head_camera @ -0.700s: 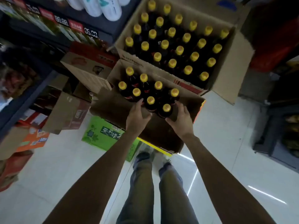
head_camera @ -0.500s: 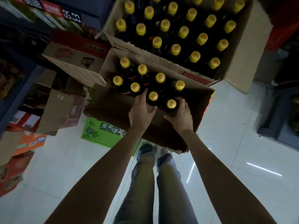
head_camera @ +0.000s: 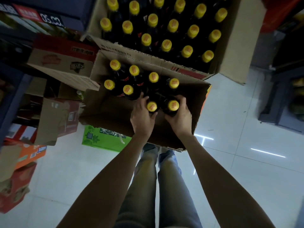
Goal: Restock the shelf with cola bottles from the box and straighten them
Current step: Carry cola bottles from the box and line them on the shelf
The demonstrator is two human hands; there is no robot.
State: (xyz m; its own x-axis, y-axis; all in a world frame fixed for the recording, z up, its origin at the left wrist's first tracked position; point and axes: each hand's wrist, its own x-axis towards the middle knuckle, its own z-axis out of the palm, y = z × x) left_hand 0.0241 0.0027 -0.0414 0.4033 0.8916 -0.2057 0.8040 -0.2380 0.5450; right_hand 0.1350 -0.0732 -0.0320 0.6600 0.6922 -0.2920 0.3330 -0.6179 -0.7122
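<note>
**Two hands gripping yellow-capped bottles in an open carton**

Seen from above, a person stood on a pale, glossy tiled floor [head_camera: 238, 186] with both bare forearms reaching forward into an open brown cardboard box [head_camera: 113, 112]. The left hand [head_camera: 142, 118] was curled around a dark cola bottle with a yellow screw cap [head_camera: 152, 106], fingers wrapped over its shoulder. The right hand [head_camera: 180, 118] was closed in the same way around a second dark bottle with a yellow cap [head_camera: 173, 105], just beside the first. Both bottles stood upright at the near edge of the group inside the box.

Six more yellow-capped dark bottles [head_camera: 134, 70] stood in the far half of that box, in two loose rows; the near left part of the box showed bare cardboard. Directly beyond it, touching its far flap, sat a larger open brown cardboard carton [head_camera: 236, 46] packed with upright yellow-capped bottles [head_camera: 173, 25] in tight rows.

To the left, a dark shelf edge with a digital price tag [head_camera: 51, 19] ran along the top corner. Below it lay opened brown and red cartons [head_camera: 65, 61], and a green printed box [head_camera: 102, 139] rested on the floor beneath the near box. The person's legs, in grey-green trousers [head_camera: 164, 186], showed between the forearms.
</note>
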